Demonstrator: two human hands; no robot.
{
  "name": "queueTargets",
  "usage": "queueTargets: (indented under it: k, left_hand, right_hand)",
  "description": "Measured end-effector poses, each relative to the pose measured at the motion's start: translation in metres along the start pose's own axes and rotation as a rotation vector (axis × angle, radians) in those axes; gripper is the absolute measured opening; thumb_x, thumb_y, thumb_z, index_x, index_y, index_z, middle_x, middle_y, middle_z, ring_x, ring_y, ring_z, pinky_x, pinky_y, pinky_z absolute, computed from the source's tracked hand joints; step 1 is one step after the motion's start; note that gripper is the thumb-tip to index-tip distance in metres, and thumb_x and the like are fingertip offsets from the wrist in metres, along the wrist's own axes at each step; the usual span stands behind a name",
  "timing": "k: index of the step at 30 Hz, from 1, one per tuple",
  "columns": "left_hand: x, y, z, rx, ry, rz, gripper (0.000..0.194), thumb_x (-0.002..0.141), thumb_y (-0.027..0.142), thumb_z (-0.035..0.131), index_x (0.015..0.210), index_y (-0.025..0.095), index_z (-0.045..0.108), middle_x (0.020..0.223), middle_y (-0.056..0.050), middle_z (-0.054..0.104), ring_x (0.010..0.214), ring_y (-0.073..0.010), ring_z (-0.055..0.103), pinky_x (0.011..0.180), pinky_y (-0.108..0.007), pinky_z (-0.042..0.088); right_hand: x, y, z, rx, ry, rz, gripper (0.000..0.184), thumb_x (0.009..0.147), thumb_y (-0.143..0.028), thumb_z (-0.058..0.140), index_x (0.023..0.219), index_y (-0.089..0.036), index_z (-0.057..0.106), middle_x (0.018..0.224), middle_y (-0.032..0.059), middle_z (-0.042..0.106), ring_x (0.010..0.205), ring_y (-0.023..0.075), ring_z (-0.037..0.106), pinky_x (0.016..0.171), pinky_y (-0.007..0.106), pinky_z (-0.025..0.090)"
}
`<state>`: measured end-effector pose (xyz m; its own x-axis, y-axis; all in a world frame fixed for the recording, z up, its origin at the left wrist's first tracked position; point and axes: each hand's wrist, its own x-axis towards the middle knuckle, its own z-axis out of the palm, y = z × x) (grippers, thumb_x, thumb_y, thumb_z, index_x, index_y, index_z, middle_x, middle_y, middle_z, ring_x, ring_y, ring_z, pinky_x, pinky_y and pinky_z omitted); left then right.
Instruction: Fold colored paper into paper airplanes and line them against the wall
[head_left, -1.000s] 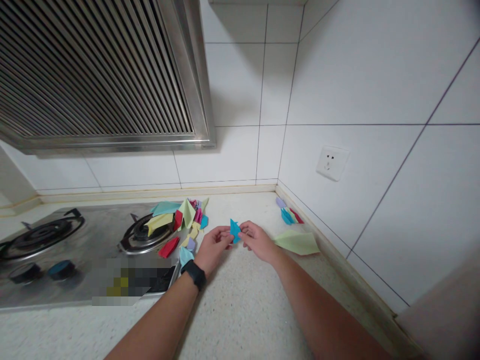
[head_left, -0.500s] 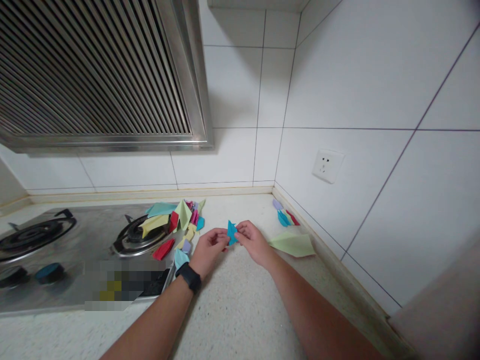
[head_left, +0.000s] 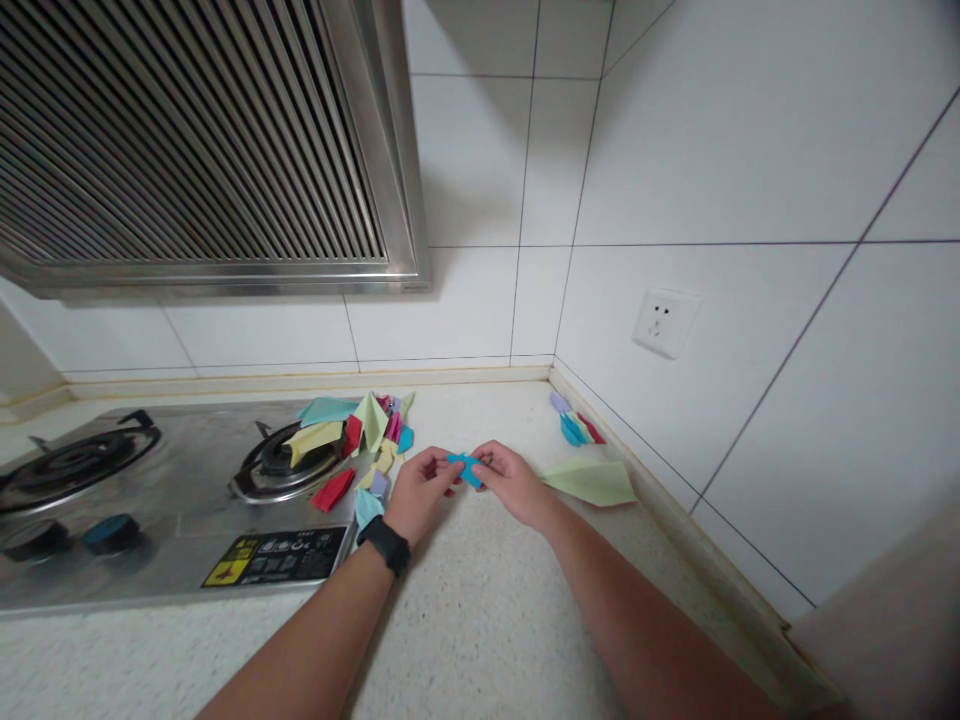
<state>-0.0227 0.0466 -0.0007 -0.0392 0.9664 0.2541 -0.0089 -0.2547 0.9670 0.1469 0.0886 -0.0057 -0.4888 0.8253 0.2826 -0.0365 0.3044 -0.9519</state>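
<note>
A small piece of folded blue paper [head_left: 466, 470] is pinched between both my hands above the countertop. My left hand [head_left: 420, 490], with a black watch on its wrist, grips the paper's left side between thumb and fingers. On the other side, my right hand [head_left: 516, 482] holds it the same way. Parts of the paper are hidden behind the fingertips. A pale green folded sheet [head_left: 596, 482] lies just right of my right hand. Left of my left hand are a light blue folded paper [head_left: 368, 507] and a red one [head_left: 334, 490].
A gas stove [head_left: 187, 520] fills the left side, with folded papers heaped over its right burner [head_left: 274, 478]. Above it hangs a range hood [head_left: 217, 150]. Small coloured papers [head_left: 574, 428] lie by the right wall, below a socket [head_left: 666, 323].
The blue paper has turned from roughly upright to lying more sideways between my fingers. The view has shifted slightly, while both hands keep their hold.
</note>
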Motion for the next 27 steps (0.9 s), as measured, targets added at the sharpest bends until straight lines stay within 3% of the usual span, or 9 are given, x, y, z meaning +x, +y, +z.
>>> queueTargets:
  k: [4, 12, 16, 21, 27]
  left_hand:
    - [0.000, -0.001, 0.000, 0.008, -0.013, 0.003, 0.028, 0.078, 0.040, 0.067, 0.080, 0.015, 0.055, 0.069, -0.002, 0.062, 0.067, -0.0146, 0.060, 0.054, -0.022, 0.047]
    - [-0.005, -0.005, 0.004, 0.256, -0.061, 0.062, 0.030, 0.081, 0.046, 0.060, 0.075, 0.016, 0.058, 0.071, -0.002, 0.062, 0.064, -0.0139, 0.055, 0.054, -0.022, 0.045]
    - [-0.007, 0.000, 0.002, 0.436, -0.060, 0.120, 0.030, 0.087, 0.045, 0.052, 0.087, 0.018, 0.066, 0.074, -0.002, 0.064, 0.067, -0.0147, 0.056, 0.057, -0.022, 0.043]
    - [-0.010, 0.007, 0.002, 0.575, -0.043, 0.165, 0.030, 0.087, 0.043, 0.052, 0.082, 0.019, 0.071, 0.073, -0.001, 0.067, 0.064, -0.0141, 0.055, 0.059, -0.023, 0.040]
    - [-0.012, 0.014, 0.004, 0.646, 0.010, 0.217, 0.030, 0.088, 0.040, 0.051, 0.080, 0.019, 0.071, 0.073, -0.001, 0.069, 0.065, -0.0148, 0.057, 0.062, -0.024, 0.039]
  right_hand:
    - [0.002, 0.005, 0.000, 0.006, 0.041, 0.033, 0.021, 0.080, -0.037, 0.061, 0.085, -0.018, 0.054, 0.076, 0.0008, 0.062, 0.069, 0.0137, 0.059, 0.063, 0.027, 0.048]
    - [-0.002, -0.010, -0.012, -0.288, 0.171, -0.062, 0.012, 0.079, -0.029, 0.060, 0.085, -0.018, 0.062, 0.072, -0.0015, 0.058, 0.066, 0.0113, 0.053, 0.060, 0.023, 0.043]
    - [-0.004, -0.014, -0.011, -0.254, 0.112, -0.018, 0.013, 0.079, -0.030, 0.059, 0.085, -0.019, 0.060, 0.069, -0.0033, 0.054, 0.056, 0.0095, 0.052, 0.053, 0.022, 0.043]
    - [-0.005, -0.011, -0.006, -0.185, 0.089, 0.107, 0.017, 0.078, -0.033, 0.060, 0.083, -0.018, 0.059, 0.059, -0.0037, 0.056, 0.043, 0.0082, 0.046, 0.039, 0.020, 0.035]
    - [-0.006, -0.015, -0.001, -0.099, 0.103, 0.121, 0.020, 0.075, -0.034, 0.064, 0.077, -0.014, 0.065, 0.053, -0.0017, 0.059, 0.043, 0.0094, 0.050, 0.041, 0.021, 0.039]
